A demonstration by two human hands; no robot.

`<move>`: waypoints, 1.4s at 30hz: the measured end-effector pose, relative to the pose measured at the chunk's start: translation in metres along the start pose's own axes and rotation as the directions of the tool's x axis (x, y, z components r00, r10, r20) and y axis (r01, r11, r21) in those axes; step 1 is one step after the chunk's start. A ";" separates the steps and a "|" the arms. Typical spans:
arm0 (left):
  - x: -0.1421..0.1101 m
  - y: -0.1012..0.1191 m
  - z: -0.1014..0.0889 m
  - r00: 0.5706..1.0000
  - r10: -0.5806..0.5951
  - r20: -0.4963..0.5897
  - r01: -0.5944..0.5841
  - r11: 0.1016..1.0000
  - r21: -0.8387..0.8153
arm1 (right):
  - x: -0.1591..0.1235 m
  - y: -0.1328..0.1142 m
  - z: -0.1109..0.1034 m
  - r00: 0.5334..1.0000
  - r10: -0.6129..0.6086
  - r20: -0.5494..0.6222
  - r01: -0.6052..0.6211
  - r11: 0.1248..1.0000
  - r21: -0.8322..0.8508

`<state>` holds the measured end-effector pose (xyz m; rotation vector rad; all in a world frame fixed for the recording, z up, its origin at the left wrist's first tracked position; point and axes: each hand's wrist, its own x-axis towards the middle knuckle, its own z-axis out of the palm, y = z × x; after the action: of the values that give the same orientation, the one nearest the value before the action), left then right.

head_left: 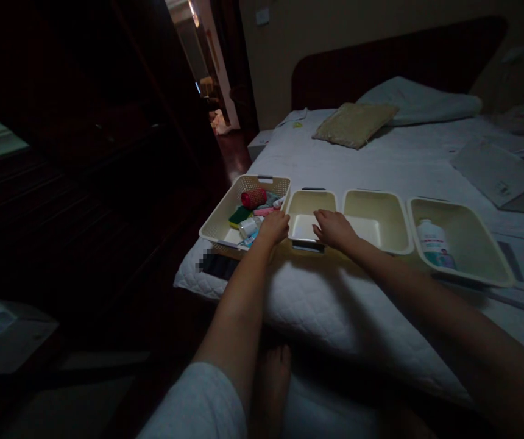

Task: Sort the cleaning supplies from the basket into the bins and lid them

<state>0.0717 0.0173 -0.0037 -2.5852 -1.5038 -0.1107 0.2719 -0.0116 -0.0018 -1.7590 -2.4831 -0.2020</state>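
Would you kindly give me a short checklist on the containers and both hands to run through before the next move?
1. Perforated basket upright on the bed: ok.
2. Green-and-yellow sponge inside that basket: ok.
3. White bottle inside the rightmost bin: ok.
4. Left hand gripping firmly: cannot tell; it is at the basket's right side, fingertip contact unclear.
5. Right hand gripping the small bin: cannot tell; it is near that bin's right side.
6. Good lighting: not ok; the room is dim.
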 end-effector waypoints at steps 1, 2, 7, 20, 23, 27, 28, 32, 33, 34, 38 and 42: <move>-0.002 -0.002 -0.003 0.999 -0.031 -0.026 0.031 0.999 -0.011 | 0.005 -0.010 -0.001 1.000 -0.008 -0.011 0.008 1.000 -0.006; -0.004 -0.003 -0.005 0.996 -0.080 -0.048 0.079 0.996 -0.028 | 0.010 -0.019 -0.003 1.000 -0.018 -0.022 0.017 1.000 -0.010; -0.017 -0.023 -0.007 0.949 -0.313 -0.031 0.309 0.946 -0.093 | 0.030 -0.051 -0.012 0.993 -0.094 -0.073 0.092 0.995 -0.033; -0.046 -0.088 0.018 0.844 -0.531 0.081 0.536 0.840 -0.079 | 0.075 -0.086 0.001 0.978 -0.176 -0.112 0.183 0.982 0.056; -0.037 -0.091 0.016 0.841 -0.525 0.133 0.538 0.838 -0.093 | 0.088 -0.094 0.005 0.977 -0.184 -0.105 0.191 0.980 0.061; -0.029 -0.096 0.014 0.839 -0.522 0.152 0.537 0.840 -0.081 | 0.103 -0.102 0.013 0.972 -0.219 -0.090 0.227 0.969 0.093; -0.029 -0.097 0.015 0.835 -0.530 0.147 0.543 0.837 -0.072 | 0.106 -0.104 0.016 0.970 -0.228 -0.084 0.236 0.966 0.103; -0.031 -0.106 0.024 0.830 -0.542 0.134 0.551 0.834 -0.040 | 0.115 -0.107 0.029 0.971 -0.227 -0.072 0.236 0.960 0.152; -0.030 -0.109 0.027 0.824 -0.548 0.141 0.558 0.829 -0.042 | 0.116 -0.107 0.032 0.973 -0.219 -0.074 0.229 0.959 0.165; -0.029 -0.113 0.030 0.814 -0.560 0.153 0.573 0.818 -0.051 | 0.117 -0.107 0.034 0.974 -0.212 -0.075 0.223 0.959 0.176; -0.019 -0.126 0.039 0.762 -0.626 0.164 0.645 0.755 -0.116 | 0.121 -0.108 0.035 0.975 -0.214 -0.053 0.220 0.954 0.206; -0.010 -0.132 0.047 0.762 -0.627 0.162 0.646 0.752 -0.130 | 0.128 -0.110 0.033 0.975 -0.220 -0.024 0.220 0.958 0.186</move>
<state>-0.0484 0.0806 -0.0399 -2.0831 -2.4691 -0.1875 0.1260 0.0775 -0.0207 -1.4099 -2.5960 0.0146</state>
